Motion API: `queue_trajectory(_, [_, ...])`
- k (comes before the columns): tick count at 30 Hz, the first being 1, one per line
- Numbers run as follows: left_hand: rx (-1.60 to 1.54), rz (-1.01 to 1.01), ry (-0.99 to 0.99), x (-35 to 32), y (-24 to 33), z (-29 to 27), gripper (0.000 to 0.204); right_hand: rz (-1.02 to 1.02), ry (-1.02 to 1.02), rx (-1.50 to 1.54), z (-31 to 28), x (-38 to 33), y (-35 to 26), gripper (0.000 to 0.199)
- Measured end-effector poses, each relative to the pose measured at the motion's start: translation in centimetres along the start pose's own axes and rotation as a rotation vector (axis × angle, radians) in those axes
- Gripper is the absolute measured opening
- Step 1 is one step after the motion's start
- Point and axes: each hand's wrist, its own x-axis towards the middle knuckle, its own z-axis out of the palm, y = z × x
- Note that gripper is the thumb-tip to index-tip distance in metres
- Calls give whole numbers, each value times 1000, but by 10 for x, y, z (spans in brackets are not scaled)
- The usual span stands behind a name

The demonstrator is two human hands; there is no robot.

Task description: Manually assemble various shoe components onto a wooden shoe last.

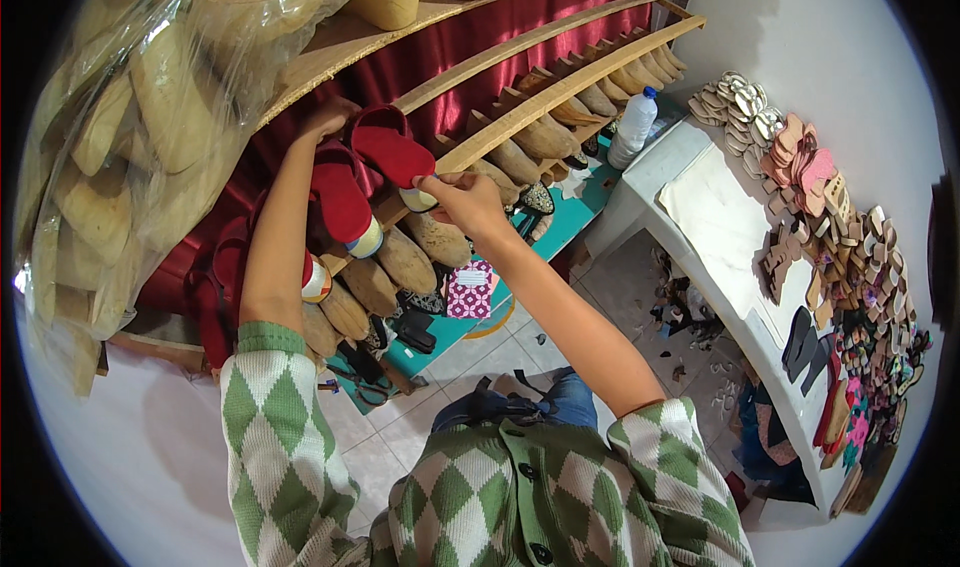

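A red slip-on shoe (392,147) is between my two hands at the wooden rack. My right hand (468,205) pinches its toe end with thumb and fingers. At its back end my left hand (328,119) is curled, with the fingertips partly hidden behind the shoe. Just below and to the left sits a second red shoe (340,199), with a striped, many-coloured patch (367,240) at its lower end. More red shoes (228,257) hang farther left, partly covered by my left forearm.
Wooden shoe lasts (540,137) line the rack rails (590,79). A clear plastic bag (150,137) of lasts bulges at upper left. Below, a teal table (570,212) bears sandals and a patterned box (470,289). A water bottle (633,127) stands beside the white table (715,202), heaped with shoe parts.
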Motion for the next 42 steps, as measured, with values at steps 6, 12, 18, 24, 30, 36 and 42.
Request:
queue_trajectory(6, [63, -11, 10, -3, 1, -1, 26, -82, 10, -173, 0, 11, 7, 40])
queue_trajectory(12, [175, 7, 0, -17, 22, 2, 28, -337, -78, -266, -14, 19, 25, 44])
queue_trajectory(18, [307, 15, 11, -39, 45, 3, 31, -404, -107, -214, -17, 14, 33, 52])
queue_trajectory(24, [137, 134, 53, -41, 13, 7, 39, -623, -54, -568, -15, 7, 24, 60])
queue_trajectory(30, [224, -11, 88, -44, 31, 14, 43, -661, -45, -527, -27, 18, 33, 62])
queue_trajectory(36, [274, -49, 47, -56, 40, 3, 45, -693, -47, -583, -22, 17, 32, 61])
queue_trajectory(42, [89, 118, 254, -106, 99, 17, 58, -711, -43, -521, -26, 18, 32, 64])
